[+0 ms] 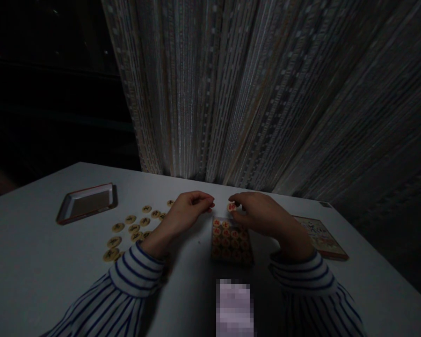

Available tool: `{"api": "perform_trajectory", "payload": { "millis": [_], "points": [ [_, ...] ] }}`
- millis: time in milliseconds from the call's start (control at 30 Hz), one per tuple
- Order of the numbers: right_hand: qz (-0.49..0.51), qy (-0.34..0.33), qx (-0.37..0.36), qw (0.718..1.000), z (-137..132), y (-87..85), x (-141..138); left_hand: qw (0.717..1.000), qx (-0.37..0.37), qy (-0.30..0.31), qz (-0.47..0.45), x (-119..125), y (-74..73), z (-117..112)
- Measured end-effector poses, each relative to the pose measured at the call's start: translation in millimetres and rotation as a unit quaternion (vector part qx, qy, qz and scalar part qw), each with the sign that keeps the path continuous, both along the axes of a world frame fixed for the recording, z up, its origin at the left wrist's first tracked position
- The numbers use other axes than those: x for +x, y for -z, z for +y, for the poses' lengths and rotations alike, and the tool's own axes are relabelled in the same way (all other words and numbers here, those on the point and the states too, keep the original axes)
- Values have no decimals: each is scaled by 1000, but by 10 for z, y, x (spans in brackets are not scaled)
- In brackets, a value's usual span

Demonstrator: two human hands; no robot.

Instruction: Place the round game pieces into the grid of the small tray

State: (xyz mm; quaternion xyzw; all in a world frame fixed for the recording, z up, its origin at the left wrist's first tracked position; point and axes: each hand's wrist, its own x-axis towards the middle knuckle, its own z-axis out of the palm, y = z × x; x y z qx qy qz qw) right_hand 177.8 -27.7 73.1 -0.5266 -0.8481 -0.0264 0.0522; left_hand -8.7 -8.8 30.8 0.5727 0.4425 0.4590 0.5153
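Between the thumb and fingers of my right hand (261,213) is a round Chinese chess piece (232,207) with a red character facing up. It is held just above the far edge of a small clear box (232,260). Rows of red-marked chess pieces (226,232) fill much of this box. My left hand (191,210) is to the left of the box's far end, its thumb and fingertips brought together. Whatever they may pinch is hidden. Left of that wrist, several dark-marked chess pieces (134,228) lie scattered, some partly covered by my forearm.
On the far left of the white table (38,243) lies a shallow rectangular tray or lid (87,206). A flat illustrated lid or cover (324,238) rests at the right, partly behind my right wrist. A string curtain (210,93) hangs along the table's back edge. The room is dim.
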Motion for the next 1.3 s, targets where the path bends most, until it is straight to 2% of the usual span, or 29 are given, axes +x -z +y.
{"api": "perform_trajectory", "payload": {
  "millis": [267,600,1000,1300],
  "points": [
    [-43,15,-26,999,20,10,19,999,25,11,41,-16,18,-1],
    [-79,41,-14,996,26,46,16,996,47,23,68,-25,37,18],
    [-85,35,-35,995,55,76,55,995,52,34,80,-42,62,36],
    [-90,46,-67,993,116,170,91,994,58,38,81,-47,65,34]
  ]
}}
